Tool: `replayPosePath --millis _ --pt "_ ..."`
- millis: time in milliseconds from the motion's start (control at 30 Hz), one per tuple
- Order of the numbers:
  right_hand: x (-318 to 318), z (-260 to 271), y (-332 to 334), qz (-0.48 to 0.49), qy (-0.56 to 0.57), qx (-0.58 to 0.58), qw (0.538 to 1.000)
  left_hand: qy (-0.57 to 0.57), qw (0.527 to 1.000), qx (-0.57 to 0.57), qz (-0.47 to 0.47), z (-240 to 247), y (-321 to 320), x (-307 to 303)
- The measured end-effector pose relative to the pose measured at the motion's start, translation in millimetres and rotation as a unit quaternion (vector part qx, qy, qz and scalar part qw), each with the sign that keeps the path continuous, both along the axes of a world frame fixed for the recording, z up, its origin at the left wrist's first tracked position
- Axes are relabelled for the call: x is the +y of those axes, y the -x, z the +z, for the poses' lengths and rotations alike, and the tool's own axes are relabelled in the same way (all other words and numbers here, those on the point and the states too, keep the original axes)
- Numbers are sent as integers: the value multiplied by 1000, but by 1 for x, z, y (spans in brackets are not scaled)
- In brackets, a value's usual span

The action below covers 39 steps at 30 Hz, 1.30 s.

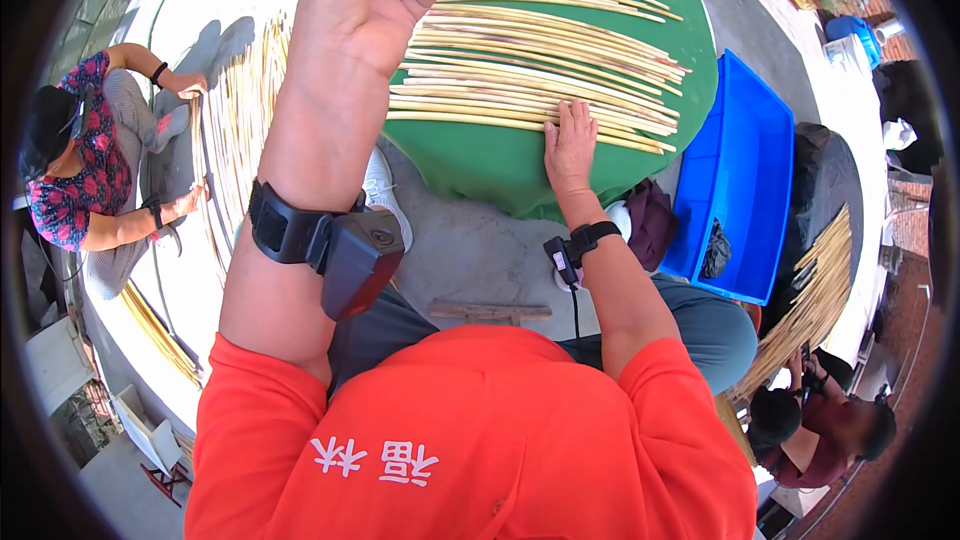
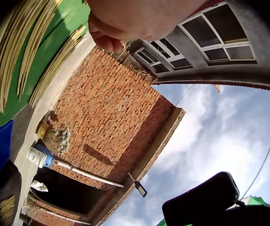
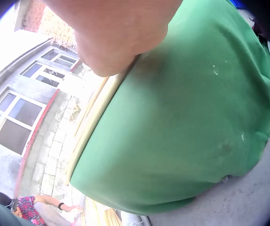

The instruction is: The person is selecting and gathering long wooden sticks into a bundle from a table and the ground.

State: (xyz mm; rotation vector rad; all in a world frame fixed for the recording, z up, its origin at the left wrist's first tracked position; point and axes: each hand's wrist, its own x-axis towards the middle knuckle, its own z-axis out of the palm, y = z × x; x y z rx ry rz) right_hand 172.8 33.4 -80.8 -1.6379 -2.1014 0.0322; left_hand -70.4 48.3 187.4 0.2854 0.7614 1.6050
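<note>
Pale peeled sticks (image 1: 540, 45) lie side by side in bundles on a green cloth (image 1: 480, 175). The right hand (image 1: 572, 145) rests with its fingers on the nearest bundle, palm down. Raised high at the upper left, the left hand (image 1: 375, 0) shows its palm, fingers loosely bent and holding nothing. In the left wrist view part of the left hand (image 2: 135, 19) is at the top, sticks (image 2: 7, 61) at the left. The right wrist view shows the heel of the right hand (image 3: 116, 37) over a stick (image 3: 90, 132) at the cloth's edge; its fingers are hidden there.
Right of the cloth stands a blue tub (image 1: 740, 180) with a black bag inside. A person (image 1: 90, 160) at the left handles long sticks (image 1: 240, 120) on the ground. More sticks (image 1: 815, 290) and two people (image 1: 820, 420) are at the right. A wooden stool (image 1: 490, 311) is below.
</note>
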Motion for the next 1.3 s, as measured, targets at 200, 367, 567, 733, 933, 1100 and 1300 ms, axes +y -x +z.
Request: replayPosePath --millis 200,367,567,733,933,1100,1300 --pt "22 26 12 42 -36 109 992 -1 1000 -2 -23 -4 -4 -4" --pt "41 23 20 45 30 23 998 14 999 28 11 -4 -3 -5" --pt "49 18 18 115 7 -47 992 33 999 12 21 -6 -4 -3" --pt "49 21 17 117 -27 -72 990 -27 992 117 -42 -16 6 5" --pt "49 35 11 102 -56 -103 988 -44 990 122 -47 -20 8 4" --pt "63 77 15 77 -101 -13 992 -13 975 207 -81 -15 -7 -5" --pt "60 181 47 235 -238 68 940 -132 735 659 -91 -13 -30 -18"
